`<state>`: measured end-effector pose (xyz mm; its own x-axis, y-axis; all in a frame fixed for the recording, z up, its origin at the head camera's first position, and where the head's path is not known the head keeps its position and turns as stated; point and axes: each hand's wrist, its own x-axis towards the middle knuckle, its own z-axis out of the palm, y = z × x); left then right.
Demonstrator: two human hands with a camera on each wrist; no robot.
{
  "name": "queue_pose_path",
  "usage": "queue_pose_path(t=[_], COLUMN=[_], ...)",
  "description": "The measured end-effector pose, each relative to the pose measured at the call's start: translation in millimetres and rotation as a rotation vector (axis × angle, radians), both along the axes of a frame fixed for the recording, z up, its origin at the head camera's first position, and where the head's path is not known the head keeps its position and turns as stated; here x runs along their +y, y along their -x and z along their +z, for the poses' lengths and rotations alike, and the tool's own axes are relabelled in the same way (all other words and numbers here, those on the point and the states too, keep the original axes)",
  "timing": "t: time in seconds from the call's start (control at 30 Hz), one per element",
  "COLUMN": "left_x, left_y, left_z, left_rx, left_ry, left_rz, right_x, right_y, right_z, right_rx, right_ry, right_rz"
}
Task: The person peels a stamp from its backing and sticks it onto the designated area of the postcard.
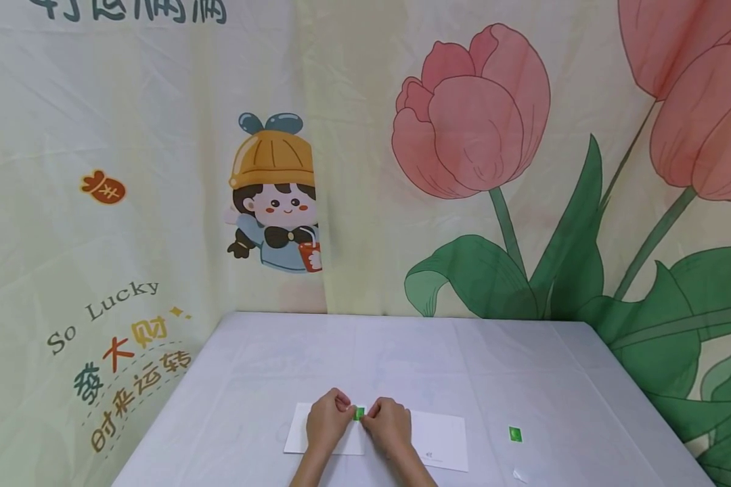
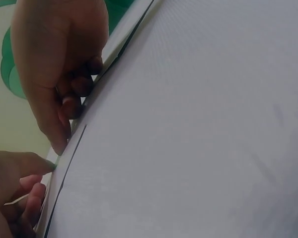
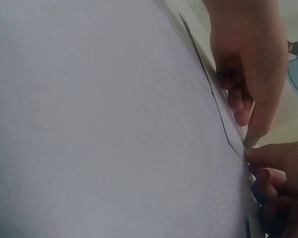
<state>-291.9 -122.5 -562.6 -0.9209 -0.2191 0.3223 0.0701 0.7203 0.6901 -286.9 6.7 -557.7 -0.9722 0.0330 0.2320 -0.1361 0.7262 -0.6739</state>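
Note:
A small green sticker [image 1: 359, 413] sits between my two hands, over the right part of a white card [image 1: 296, 433]. My left hand [image 1: 329, 419] pinches its left edge with the thumb side, the other fingers curled. From the other side, my right hand [image 1: 390, 426] pinches its right edge. Just a green sliver shows by the fingertips in both wrist views. Under and beyond the right hand lies a second white card [image 1: 441, 443] with a small grey mark. Whether the sticker touches the card is hidden.
Another green sticker [image 1: 515, 434] lies to the right on the white-covered table [image 1: 268, 352]. Below it is a small clear or whitish scrap [image 1: 520, 476]. A printed curtain [image 1: 365, 169] with tulips and a cartoon figure hangs behind the table.

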Motion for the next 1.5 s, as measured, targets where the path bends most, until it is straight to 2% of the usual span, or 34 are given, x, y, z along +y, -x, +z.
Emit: queue_pose_path(t=[0.3, 0.53, 0.63, 0.83, 1.03, 1.1, 1.3, 1.5], left_x=[3.1, 6.3, 7.1, 7.0, 6.3, 6.0, 3.8, 0.5], left_y=[1.2, 2.1, 1.8, 2.2, 0.1, -0.4, -5.6, -10.0], left_z=[-1.7, 0.4, 0.8, -1.2, 0.8, 2.9, 15.3, 25.3], left_rx=[-0.019, 0.035, 0.032, 0.041, 0.102, 0.117, 0.139, 0.147], left_ry=[-0.001, -0.006, -0.006, -0.02, -0.065, -0.076, -0.082, -0.047], left_rz=[0.037, 0.097, 0.112, 0.117, 0.103, 0.091, 0.081, 0.075], right_x=[0.8, 2.2, 1.4, 0.2, 4.7, 8.6, 21.3, 28.7], right_y=[-3.3, -3.0, -3.7, -4.4, -0.5, 0.7, 2.5, 0.4], right_z=[1.2, 4.4, 7.1, 10.6, 8.6, 9.5, 11.5, 12.5], right_rx=[-0.015, -0.019, -0.039, -0.088, -0.082, -0.084, -0.146, -0.115], right_ry=[0.005, 0.012, 0.019, 0.025, 0.024, 0.064, 0.279, 0.306], right_rz=[0.012, 0.045, 0.047, 0.041, 0.06, 0.084, 0.153, 0.153])
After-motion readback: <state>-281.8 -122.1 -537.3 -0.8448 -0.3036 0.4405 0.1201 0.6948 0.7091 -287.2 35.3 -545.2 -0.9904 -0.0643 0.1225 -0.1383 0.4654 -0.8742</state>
